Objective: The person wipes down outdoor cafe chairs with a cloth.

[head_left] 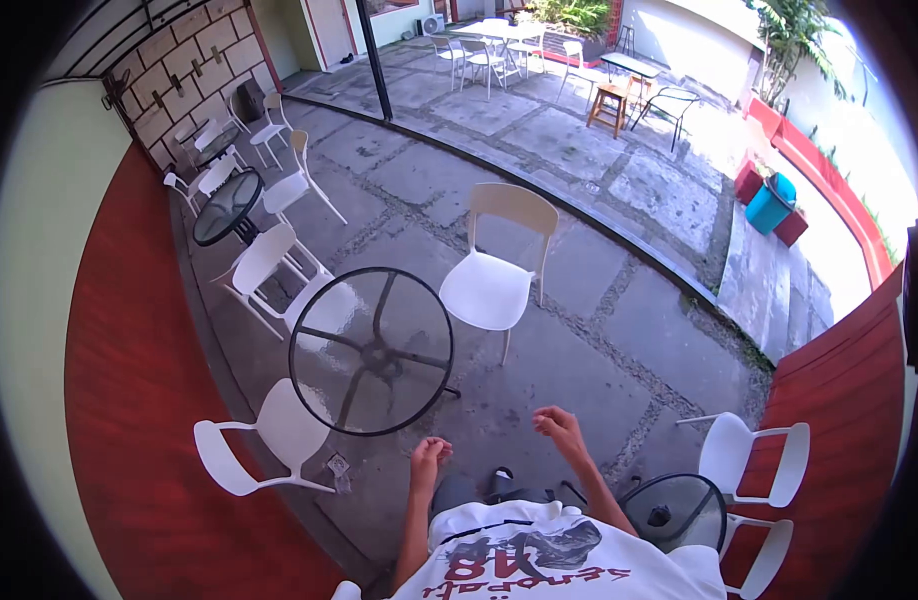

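Note:
My left hand (431, 456) is raised in front of my body, fingers curled in, just short of the near rim of a round glass-topped table (416, 330) with a black frame. Further right, my right hand (556, 421) hovers over the floor with its fingers bent closed. Neither hand touches the table, and nothing shows in them. A white chair (491, 290) stands beyond the table to the right. Another white chair (291, 425) is at the table's near left side, with a small clear plastic-looking object (339, 470) on the floor by its leg.
More white chairs (262, 262) and a dark round table (229, 205) line the left wall. Behind me on the right are a small round table (694, 490) and white chairs (736, 450). A black post (374, 60), a wooden stool (608, 108) and a blue bin (769, 204) stand farther off.

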`<move>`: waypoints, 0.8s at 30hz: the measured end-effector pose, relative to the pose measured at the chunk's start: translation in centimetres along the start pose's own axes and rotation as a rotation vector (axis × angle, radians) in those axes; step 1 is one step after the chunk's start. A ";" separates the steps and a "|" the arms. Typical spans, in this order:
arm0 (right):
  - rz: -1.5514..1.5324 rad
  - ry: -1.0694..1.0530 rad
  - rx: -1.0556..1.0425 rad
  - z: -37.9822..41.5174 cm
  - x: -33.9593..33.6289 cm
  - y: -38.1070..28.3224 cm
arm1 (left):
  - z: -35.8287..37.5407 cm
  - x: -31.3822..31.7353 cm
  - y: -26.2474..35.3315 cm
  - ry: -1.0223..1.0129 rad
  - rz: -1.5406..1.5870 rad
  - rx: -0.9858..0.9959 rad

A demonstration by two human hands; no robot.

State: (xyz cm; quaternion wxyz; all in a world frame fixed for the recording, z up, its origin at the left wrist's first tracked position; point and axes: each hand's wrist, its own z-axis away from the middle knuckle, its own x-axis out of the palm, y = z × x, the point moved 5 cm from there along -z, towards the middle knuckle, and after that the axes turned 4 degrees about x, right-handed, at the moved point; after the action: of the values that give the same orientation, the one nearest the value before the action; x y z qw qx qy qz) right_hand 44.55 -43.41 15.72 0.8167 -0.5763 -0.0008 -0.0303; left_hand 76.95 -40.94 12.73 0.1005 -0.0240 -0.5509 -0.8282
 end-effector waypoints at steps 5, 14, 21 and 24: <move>-0.164 0.220 0.025 -4.0 -9.0 -2.8 | -6.5 12.9 -0.4 -0.231 -0.030 -0.155; -0.377 0.571 0.198 -13.5 -24.9 0.1 | -26.9 36.6 -1.3 -0.567 -0.104 -0.242; -0.435 0.775 0.167 -25.1 -39.5 -7.5 | -41.6 60.0 11.2 -0.796 -0.106 0.014; -0.453 0.828 0.124 -31.4 -44.4 -9.8 | -47.3 65.7 15.2 -0.812 -0.104 0.042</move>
State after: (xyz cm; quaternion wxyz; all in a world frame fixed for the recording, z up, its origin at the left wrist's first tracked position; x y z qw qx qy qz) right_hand -1.37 -74.11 12.79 0.7542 -0.4510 0.1974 -0.4345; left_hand 18.98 -99.14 17.86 -0.1667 -0.3190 -0.5632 -0.7438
